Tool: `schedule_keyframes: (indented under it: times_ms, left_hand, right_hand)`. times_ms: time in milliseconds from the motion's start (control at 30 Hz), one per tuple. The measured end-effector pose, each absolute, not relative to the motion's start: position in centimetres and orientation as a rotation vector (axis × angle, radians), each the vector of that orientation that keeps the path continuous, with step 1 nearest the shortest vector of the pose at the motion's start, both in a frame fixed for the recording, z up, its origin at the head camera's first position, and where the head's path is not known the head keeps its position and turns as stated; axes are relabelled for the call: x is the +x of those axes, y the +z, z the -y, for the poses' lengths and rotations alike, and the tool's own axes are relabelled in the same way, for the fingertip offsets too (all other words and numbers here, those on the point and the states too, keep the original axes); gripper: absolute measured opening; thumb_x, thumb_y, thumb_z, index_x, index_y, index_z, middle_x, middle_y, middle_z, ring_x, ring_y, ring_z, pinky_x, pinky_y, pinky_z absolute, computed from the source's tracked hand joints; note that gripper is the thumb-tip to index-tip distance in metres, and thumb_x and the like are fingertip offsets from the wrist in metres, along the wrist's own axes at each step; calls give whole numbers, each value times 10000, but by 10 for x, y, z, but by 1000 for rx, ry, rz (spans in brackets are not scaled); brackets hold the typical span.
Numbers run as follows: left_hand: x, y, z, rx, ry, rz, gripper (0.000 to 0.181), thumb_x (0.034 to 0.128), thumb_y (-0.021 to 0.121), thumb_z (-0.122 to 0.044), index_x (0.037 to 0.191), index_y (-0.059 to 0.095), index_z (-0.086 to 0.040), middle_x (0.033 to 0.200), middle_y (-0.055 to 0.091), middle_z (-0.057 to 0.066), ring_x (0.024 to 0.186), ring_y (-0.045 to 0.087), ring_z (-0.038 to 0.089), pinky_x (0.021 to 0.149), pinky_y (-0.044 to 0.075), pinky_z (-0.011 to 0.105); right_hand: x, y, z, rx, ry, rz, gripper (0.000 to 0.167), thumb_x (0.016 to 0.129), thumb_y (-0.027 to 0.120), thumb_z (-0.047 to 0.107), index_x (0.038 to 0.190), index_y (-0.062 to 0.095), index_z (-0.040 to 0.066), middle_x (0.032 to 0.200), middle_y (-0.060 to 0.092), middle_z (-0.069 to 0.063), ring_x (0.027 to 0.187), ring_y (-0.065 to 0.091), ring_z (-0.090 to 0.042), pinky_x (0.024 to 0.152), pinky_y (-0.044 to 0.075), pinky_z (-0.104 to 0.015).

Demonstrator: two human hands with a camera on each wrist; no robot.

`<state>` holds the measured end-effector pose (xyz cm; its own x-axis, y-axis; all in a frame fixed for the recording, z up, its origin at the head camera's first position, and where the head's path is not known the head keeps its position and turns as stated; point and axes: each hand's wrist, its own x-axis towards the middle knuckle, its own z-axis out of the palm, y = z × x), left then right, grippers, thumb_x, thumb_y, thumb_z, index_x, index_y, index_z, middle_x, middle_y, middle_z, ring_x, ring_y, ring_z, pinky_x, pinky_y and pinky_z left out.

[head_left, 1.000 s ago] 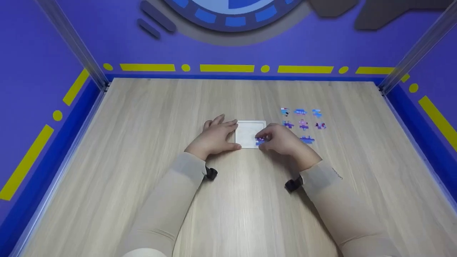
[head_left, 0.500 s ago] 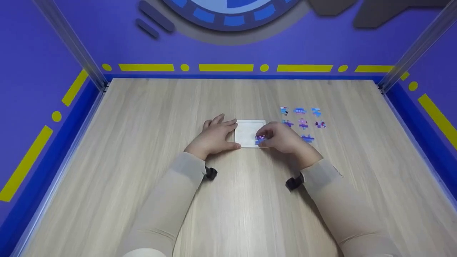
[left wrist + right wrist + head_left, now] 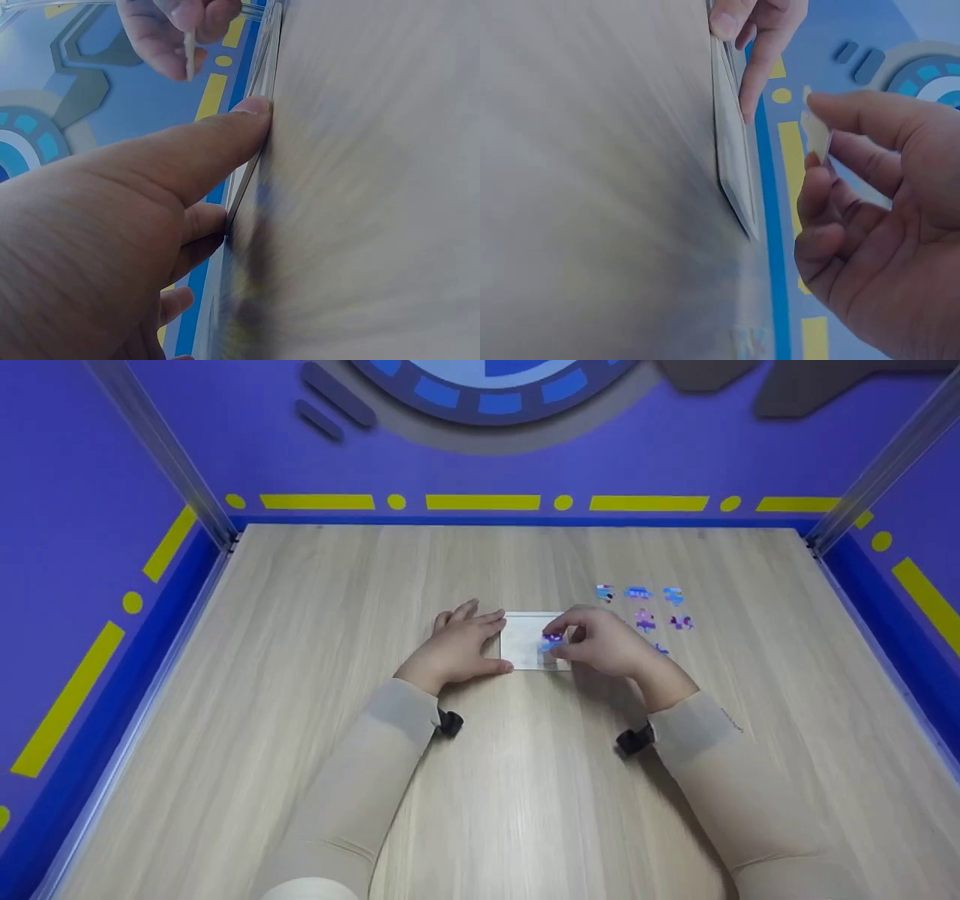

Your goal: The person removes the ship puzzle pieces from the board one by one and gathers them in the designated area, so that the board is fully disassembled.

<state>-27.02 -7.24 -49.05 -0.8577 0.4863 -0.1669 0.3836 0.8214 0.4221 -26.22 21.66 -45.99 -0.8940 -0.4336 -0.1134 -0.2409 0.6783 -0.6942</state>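
A shallow white puzzle tray (image 3: 521, 641) lies on the table in the middle of the head view. My left hand (image 3: 457, 649) rests along its left side, thumb at the near corner and fingertips at the far one, the fingers nearly straight. Over the tray's right part, my right hand (image 3: 606, 641) pinches a purple and blue jigsaw piece (image 3: 553, 639) between thumb and fingers. In the right wrist view this jigsaw piece (image 3: 815, 135) is tilted on edge, showing its pale back, apart from the tray (image 3: 731, 142).
Several loose jigsaw pieces (image 3: 637, 592) lie spread on the table to the right, beyond the right hand, which partly covers the nearest ones. A wooden table (image 3: 480, 780) is bordered by blue-purple walls (image 3: 480, 472) at the back and sides.
The right hand has lifted the jigsaw piece from the tray's near right corner, up and slightly away. The left hand has stayed at the tray's left side. The head view has shifted slightly.
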Motion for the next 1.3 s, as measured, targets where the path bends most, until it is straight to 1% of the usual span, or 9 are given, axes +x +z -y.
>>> schedule_keyframes:
  times_ms: [233,367,500,600,800,933,1067,1167,1300]
  left_hand:
    - [-270,-493,71,671,574,-2728,938,1017,780,-605,1763,410,-172,1878,323,-47,1806,77,348,1419,103,653]
    - [-270,-494,72,667,582,-2729,939,1015,784,-603,1762,410,-174,1876,326,-48,1806,78,347,1420,98,656]
    - [-271,-494,72,671,591,-2729,933,1015,789,-593,1760,416,-172,1875,330,-43,1805,81,352,1420,89,658]
    - [-270,-494,72,672,590,-2729,929,1016,790,-590,1758,420,-170,1875,330,-41,1806,78,354,1421,90,654]
    - [-269,-491,71,653,607,-2712,911,1026,793,-568,1759,421,-176,1878,325,-45,1809,61,347,1429,74,649]
    - [-268,-488,71,643,593,-2718,906,1026,795,-562,1758,422,-179,1878,323,-52,1809,63,342,1430,81,651]
    - [-267,-488,71,643,588,-2715,909,1025,796,-561,1759,420,-179,1878,322,-56,1809,65,345,1430,79,656]
    - [-267,-488,71,645,593,-2710,907,1027,795,-556,1760,417,-179,1877,324,-55,1809,64,346,1430,75,654]
    - [-268,-489,72,636,591,-2712,910,1028,794,-557,1764,409,-185,1877,321,-58,1810,57,340,1431,70,652]
  right_hand:
    - [-259,-445,-245,-641,-965,-2670,310,1034,824,194,1343,827,171,1333,769,-73,1048,643,-255,803,558,-297]
    - [-260,-439,-266,-665,-953,-2721,296,1023,834,156,1318,837,147,1290,780,-81,1001,637,-220,794,538,-257]
    - [-259,-435,-287,-669,-963,-2727,284,1039,826,159,1320,829,123,1315,762,-91,985,643,-200,801,536,-225]
    - [-258,-433,-301,-648,-934,-2729,303,1056,815,182,1354,814,125,1367,753,-98,1027,636,-202,803,530,-225]
    - [-256,-436,-329,-575,-886,-2775,341,1057,824,205,1387,798,124,1408,745,-111,1082,641,-237,741,545,-227]
    - [-255,-440,-348,-515,-853,-2825,339,1073,801,231,1398,796,135,1415,729,-111,1120,638,-263,794,518,-204]
    - [-254,-445,-364,-436,-827,-2850,376,1080,789,278,1427,781,134,1435,701,-130,1177,639,-293,841,505,-229]
    - [-254,-448,-373,-386,-825,-2859,395,1086,780,295,1443,769,126,1465,693,-141,1201,638,-301,855,501,-236]
    - [-254,-452,-378,-349,-846,-2865,390,1092,770,289,1447,765,126,1488,695,-141,1203,629,-285,854,485,-199]
